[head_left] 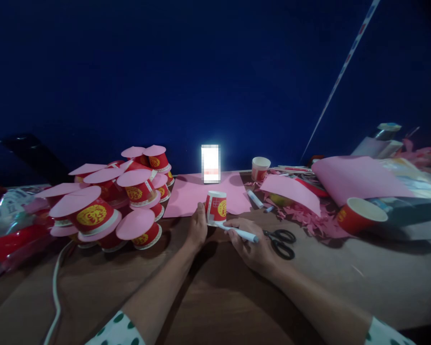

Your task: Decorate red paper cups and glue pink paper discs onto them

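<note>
My left hand [197, 229] is closed round the left side of a red and white paper cup [215, 209] with a yellow emblem. The cup is held upside down, its narrow base on top, and a window-like grid shows on its red side. In my right hand [249, 247] is a light-coloured marker pen [246, 235], gripped like a writing tool. Its tip end points at the cup's lower rim; I cannot tell whether it touches. Black-handled scissors [282, 242] lie just right of my right hand.
Several red cups with pink paper cone tops [93, 218] crowd the left side, beside a white cable [57, 292]. A pink sheet [179, 191] lies behind my hands under a bright blurred screen [211, 163]. At right are paper shreds [305, 223] and a cup on its side [362, 215].
</note>
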